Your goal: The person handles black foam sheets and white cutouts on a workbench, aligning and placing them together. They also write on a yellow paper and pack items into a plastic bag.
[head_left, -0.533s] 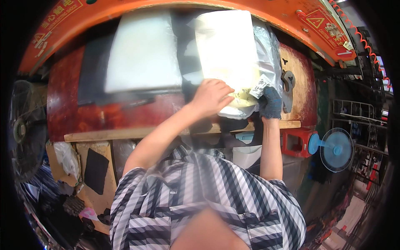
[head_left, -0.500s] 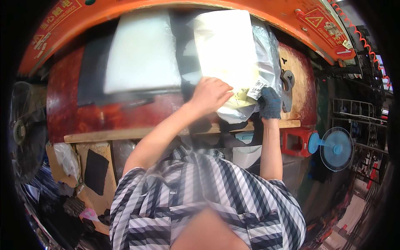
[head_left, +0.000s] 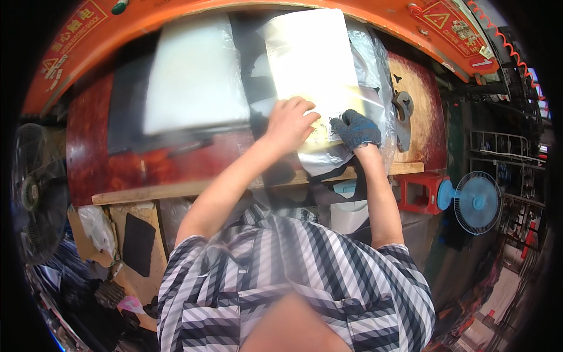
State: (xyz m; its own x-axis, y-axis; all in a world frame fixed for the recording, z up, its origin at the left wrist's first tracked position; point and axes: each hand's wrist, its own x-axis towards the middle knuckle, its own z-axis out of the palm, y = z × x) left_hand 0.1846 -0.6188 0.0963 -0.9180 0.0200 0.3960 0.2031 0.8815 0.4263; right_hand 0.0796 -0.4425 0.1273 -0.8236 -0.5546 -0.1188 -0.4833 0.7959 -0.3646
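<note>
A pale, brightly lit stack of sheets (head_left: 311, 53), yellowish at its near end, lies on the table with clear plastic around it. On its near left part rests my bare left hand (head_left: 290, 126), open, fingers bent and a little apart. My right hand (head_left: 359, 130), in a dark blue-grey knit glove, is closed, its fingers curled at a small white paper slip (head_left: 332, 128) with dark writing. The slip lies against the stack's yellowish end, partly hidden by the glove. Crumpled clear plastic (head_left: 325, 163) shows at the near edge.
Another white stack in plastic (head_left: 196, 76) lies to the left on black sheet material. A grey metal hook-shaped tool (head_left: 403, 114) sits on worn wood at right. Beyond is an orange machine beam (head_left: 234, 4). A red stool (head_left: 421, 192) and blue fan (head_left: 476, 202) stand at right.
My right hand has moved left and slightly up, bringing the slip from the stack's right edge over its yellowish end. My left hand has shifted slightly up and left.
</note>
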